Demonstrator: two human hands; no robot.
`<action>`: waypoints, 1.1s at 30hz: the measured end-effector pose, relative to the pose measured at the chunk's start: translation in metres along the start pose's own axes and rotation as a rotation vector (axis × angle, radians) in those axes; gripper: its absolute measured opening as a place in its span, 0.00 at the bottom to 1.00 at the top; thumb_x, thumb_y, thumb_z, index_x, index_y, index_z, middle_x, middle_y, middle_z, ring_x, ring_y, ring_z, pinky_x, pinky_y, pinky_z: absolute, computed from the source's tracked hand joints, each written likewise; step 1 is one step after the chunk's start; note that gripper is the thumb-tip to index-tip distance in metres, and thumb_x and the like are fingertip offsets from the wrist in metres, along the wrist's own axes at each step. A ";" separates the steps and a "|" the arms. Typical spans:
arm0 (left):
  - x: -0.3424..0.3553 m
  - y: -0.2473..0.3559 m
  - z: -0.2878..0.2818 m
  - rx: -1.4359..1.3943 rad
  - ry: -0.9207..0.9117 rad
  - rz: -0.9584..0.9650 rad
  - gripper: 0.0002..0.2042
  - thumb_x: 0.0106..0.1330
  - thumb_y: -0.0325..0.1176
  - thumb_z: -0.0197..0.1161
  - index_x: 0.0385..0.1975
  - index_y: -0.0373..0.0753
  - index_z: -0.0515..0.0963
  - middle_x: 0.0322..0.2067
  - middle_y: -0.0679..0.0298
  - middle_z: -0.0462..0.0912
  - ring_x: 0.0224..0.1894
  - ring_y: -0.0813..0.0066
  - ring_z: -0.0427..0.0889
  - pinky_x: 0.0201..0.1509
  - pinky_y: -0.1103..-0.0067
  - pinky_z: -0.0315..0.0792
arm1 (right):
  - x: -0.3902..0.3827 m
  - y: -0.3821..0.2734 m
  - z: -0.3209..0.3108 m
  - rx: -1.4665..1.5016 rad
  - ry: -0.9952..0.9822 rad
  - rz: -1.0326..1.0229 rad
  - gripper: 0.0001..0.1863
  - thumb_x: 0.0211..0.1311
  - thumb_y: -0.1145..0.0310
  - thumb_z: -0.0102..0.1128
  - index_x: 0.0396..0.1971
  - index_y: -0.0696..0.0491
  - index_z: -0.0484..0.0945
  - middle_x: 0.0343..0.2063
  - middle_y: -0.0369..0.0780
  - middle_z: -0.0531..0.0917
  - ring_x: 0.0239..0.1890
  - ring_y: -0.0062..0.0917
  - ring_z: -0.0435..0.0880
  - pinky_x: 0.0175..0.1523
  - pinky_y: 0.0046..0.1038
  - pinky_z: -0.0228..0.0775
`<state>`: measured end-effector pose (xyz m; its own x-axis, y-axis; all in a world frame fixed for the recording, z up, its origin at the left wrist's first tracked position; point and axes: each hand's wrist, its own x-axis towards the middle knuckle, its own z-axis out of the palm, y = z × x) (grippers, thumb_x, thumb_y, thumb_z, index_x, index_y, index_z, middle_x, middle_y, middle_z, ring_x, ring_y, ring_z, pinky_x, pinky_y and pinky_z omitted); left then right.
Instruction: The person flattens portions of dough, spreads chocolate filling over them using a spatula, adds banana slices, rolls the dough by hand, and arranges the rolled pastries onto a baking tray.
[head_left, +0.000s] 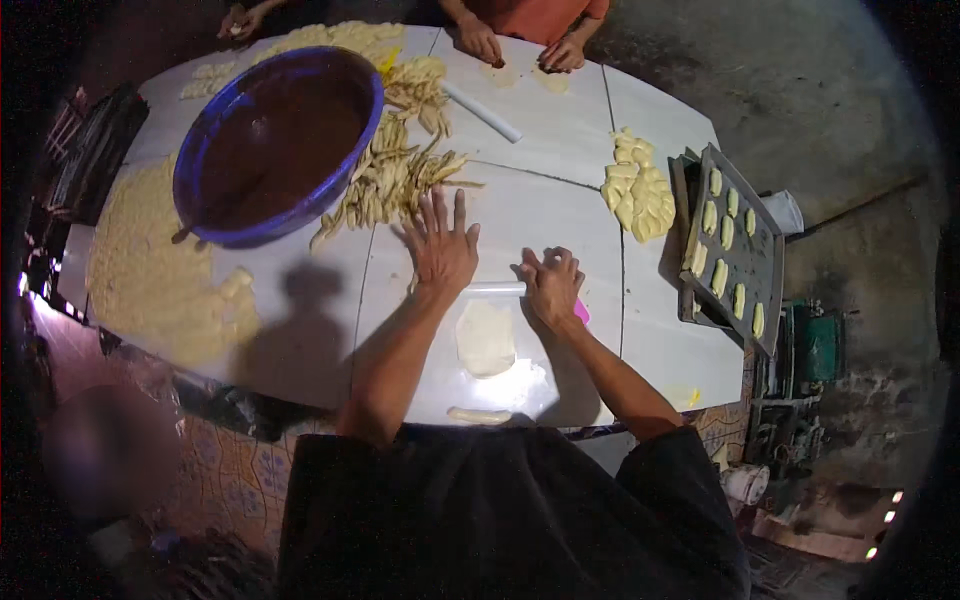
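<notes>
A white rolling pin (492,288) lies crosswise above a flat piece of dough (485,338) on the white table (660,330). My left hand (441,245) presses on the pin's left end with its fingers stretched out and spread. At the other end my right hand (550,285) rests on the pin, fingers bent but apart. A pink object (581,311), partly hidden, is beside my right hand. A pale dough strip (478,415) lies at the near edge, and a heap of thin strips (372,190) is just beyond my left hand.
A blue tub of brown filling (275,140) and spread dough pieces (170,270) are at left. Dough lumps (636,185) and a tray of shaped dough (760,265) are at right. A co-worker's hands (558,55), another person's hand (240,22) and a white tube (480,110) are across the table.
</notes>
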<state>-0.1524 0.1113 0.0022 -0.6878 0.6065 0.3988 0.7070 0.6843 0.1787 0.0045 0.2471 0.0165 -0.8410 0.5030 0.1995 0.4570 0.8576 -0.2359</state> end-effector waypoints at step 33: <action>-0.218 -0.103 -0.078 0.190 0.286 -0.568 0.13 0.71 0.35 0.54 0.49 0.49 0.85 0.43 0.57 0.78 0.41 0.56 0.79 0.47 0.61 0.69 | 0.278 -0.365 0.042 -0.081 -0.773 -1.095 0.10 0.53 0.66 0.64 0.32 0.55 0.84 0.32 0.50 0.87 0.38 0.47 0.88 0.40 0.47 0.80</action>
<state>-0.0620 -0.1227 -0.0330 -0.8560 0.0169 0.5167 0.1879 0.9413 0.2806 -0.4083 0.0691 0.1179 -0.7168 -0.6073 -0.3426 -0.5584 0.7942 -0.2395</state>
